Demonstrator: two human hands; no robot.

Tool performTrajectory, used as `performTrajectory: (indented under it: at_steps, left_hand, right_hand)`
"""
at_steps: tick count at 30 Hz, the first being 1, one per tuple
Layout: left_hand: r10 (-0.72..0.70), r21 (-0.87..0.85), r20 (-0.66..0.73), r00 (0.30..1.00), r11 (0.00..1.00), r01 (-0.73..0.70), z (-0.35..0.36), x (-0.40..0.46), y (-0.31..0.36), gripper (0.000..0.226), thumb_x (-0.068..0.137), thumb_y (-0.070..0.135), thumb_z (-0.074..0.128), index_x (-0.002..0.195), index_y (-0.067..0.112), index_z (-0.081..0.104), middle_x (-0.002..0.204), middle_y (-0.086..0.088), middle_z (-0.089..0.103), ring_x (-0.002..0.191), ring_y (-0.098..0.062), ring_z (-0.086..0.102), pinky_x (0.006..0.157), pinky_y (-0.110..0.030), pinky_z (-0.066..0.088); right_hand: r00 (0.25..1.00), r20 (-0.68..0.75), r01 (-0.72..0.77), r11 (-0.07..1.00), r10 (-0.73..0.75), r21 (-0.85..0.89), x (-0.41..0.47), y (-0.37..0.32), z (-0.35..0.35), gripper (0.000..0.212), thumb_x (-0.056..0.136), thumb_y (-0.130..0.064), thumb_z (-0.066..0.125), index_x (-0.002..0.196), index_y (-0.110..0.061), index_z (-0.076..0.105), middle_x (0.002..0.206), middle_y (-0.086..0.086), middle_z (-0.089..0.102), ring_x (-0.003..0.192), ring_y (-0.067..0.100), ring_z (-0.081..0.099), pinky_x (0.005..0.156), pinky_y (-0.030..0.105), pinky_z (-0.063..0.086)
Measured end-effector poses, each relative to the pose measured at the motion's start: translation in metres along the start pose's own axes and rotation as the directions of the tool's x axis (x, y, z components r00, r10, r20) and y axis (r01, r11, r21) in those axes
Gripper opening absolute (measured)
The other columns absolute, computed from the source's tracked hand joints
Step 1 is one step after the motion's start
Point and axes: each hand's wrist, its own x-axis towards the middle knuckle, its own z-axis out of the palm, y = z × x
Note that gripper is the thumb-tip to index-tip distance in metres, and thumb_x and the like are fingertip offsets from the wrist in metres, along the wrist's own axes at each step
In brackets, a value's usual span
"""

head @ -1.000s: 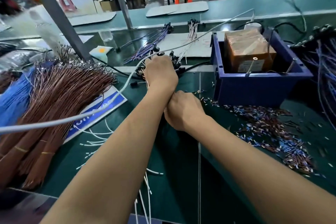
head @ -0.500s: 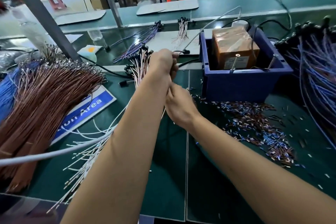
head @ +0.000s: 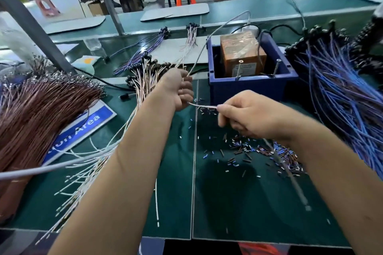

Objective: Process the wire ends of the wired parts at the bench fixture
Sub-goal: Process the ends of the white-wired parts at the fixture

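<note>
My left hand (head: 179, 89) grips a bundle of pale pink wired parts (head: 145, 80); their black heads fan out behind it and the wire ends trail toward me under my forearm. My right hand (head: 248, 116) pinches a single pale wire (head: 204, 106) that stretches between the two hands, just in front of the blue bin (head: 248, 87). Inside the bin stands the brown block fixture (head: 242, 56), with metal pins at the bin's front rim. The rest of the single wire is hidden inside my left fist.
A thick heap of brown wires (head: 41, 109) lies at left over a blue "Area" sign (head: 83, 128). Blue wires (head: 342, 99) spread at right. Cut insulation scraps (head: 269, 151) litter the green mat. A grey cable (head: 41, 170) crosses low left.
My left hand lifted the pink bundle up off the bench. My right hand drew away to the right, pulling one wire out of the bundle. The view shifted slightly.
</note>
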Motion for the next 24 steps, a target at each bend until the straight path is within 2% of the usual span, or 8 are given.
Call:
performTrajectory:
  at_steps: [4, 6, 8, 10, 12, 15, 19, 24]
  left_hand:
    - [0.279, 0.129, -0.028, 0.96, 0.953, -0.273, 0.003, -0.011, -0.017, 0.04, 0.109, 0.028, 0.042, 0.069, 0.022, 0.038, 0.05, 0.009, 0.027, 0.038, -0.006, 0.017, 0.031, -0.018, 0.013]
    - [0.523, 0.246, 0.045, 0.851, 0.82, -0.517, 0.01, -0.021, -0.03, 0.037, 0.108, 0.028, 0.046, 0.073, 0.02, 0.042, 0.054, 0.008, 0.034, 0.042, -0.008, 0.024, 0.036, -0.022, 0.02]
    - [0.781, 0.452, 0.154, 0.605, 0.489, -0.746, 0.021, -0.031, -0.047, 0.03, 0.106, 0.028, 0.052, 0.078, 0.016, 0.05, 0.061, 0.006, 0.043, 0.05, -0.012, 0.033, 0.044, -0.031, 0.028]
    - [0.882, 0.604, 0.358, 0.307, 0.032, -0.797, 0.038, -0.038, -0.067, 0.02, 0.103, 0.021, 0.058, 0.085, 0.013, 0.061, 0.067, 0.007, 0.053, 0.055, -0.011, 0.044, 0.05, -0.035, 0.035]
    - [0.804, 0.64, 0.562, 0.193, -0.275, -0.717, 0.052, -0.038, -0.087, 0.007, 0.096, 0.012, 0.06, 0.092, 0.008, 0.065, 0.08, 0.002, 0.061, 0.066, -0.019, 0.055, 0.057, -0.038, 0.044]
    - [0.752, 0.672, 0.614, 0.239, -0.339, -0.658, 0.058, -0.032, -0.108, 0.02, 0.087, 0.009, 0.055, 0.105, 0.009, 0.065, 0.099, -0.004, 0.063, 0.08, -0.033, 0.058, 0.064, -0.045, 0.049]
    - [0.708, 0.681, 0.64, 0.298, -0.344, -0.646, 0.05, -0.016, -0.125, 0.023, 0.088, 0.008, 0.063, 0.111, 0.009, 0.066, 0.097, -0.007, 0.072, 0.085, -0.036, 0.065, 0.068, -0.047, 0.052]
    - [0.731, 0.674, 0.589, 0.345, -0.209, -0.708, 0.034, 0.0, -0.128, 0.013, 0.086, 0.004, 0.074, 0.099, 0.008, 0.075, 0.083, -0.004, 0.076, 0.076, -0.026, 0.071, 0.071, -0.042, 0.055]
  right_hand:
    - [0.993, -0.084, 0.046, 0.937, -0.08, -0.346, -0.007, 0.007, -0.034, 0.039, 0.108, -0.027, 0.052, 0.079, -0.013, 0.074, 0.049, -0.006, 0.052, 0.04, 0.006, 0.042, 0.043, 0.015, 0.032]
    - [0.975, -0.153, 0.058, 0.841, -0.164, -0.538, -0.006, 0.012, -0.045, 0.035, 0.107, -0.031, 0.055, 0.081, -0.02, 0.076, 0.058, -0.008, 0.061, 0.052, 0.006, 0.054, 0.052, 0.019, 0.038]
    - [0.919, -0.241, 0.093, 0.768, -0.31, -0.633, -0.006, 0.018, -0.049, 0.025, 0.104, -0.03, 0.061, 0.09, -0.022, 0.079, 0.072, -0.009, 0.068, 0.069, 0.01, 0.059, 0.067, 0.031, 0.046]
    - [0.833, -0.317, 0.188, 0.772, -0.453, -0.608, -0.006, 0.029, -0.051, 0.017, 0.101, -0.027, 0.067, 0.097, -0.017, 0.081, 0.075, -0.006, 0.07, 0.073, 0.014, 0.06, 0.073, 0.035, 0.048]
    - [0.758, -0.34, 0.278, 0.748, -0.556, -0.602, -0.008, 0.042, -0.051, 0.018, 0.099, -0.026, 0.069, 0.096, -0.012, 0.08, 0.075, -0.003, 0.069, 0.071, 0.016, 0.061, 0.066, 0.034, 0.043]
    - [0.695, -0.391, 0.323, 0.748, -0.604, -0.58, -0.011, 0.064, -0.049, 0.026, 0.102, -0.027, 0.06, 0.1, -0.009, 0.078, 0.087, 0.003, 0.075, 0.079, 0.024, 0.069, 0.068, 0.04, 0.05]
    - [0.656, -0.455, 0.289, 0.757, -0.603, -0.587, -0.012, 0.087, -0.043, 0.026, 0.105, -0.026, 0.057, 0.1, -0.008, 0.076, 0.093, 0.004, 0.074, 0.085, 0.023, 0.069, 0.075, 0.046, 0.054]
    - [0.625, -0.509, 0.323, 0.79, -0.591, -0.521, -0.009, 0.093, -0.036, 0.011, 0.097, -0.017, 0.074, 0.093, -0.008, 0.08, 0.086, 0.002, 0.071, 0.08, 0.015, 0.066, 0.074, 0.04, 0.054]
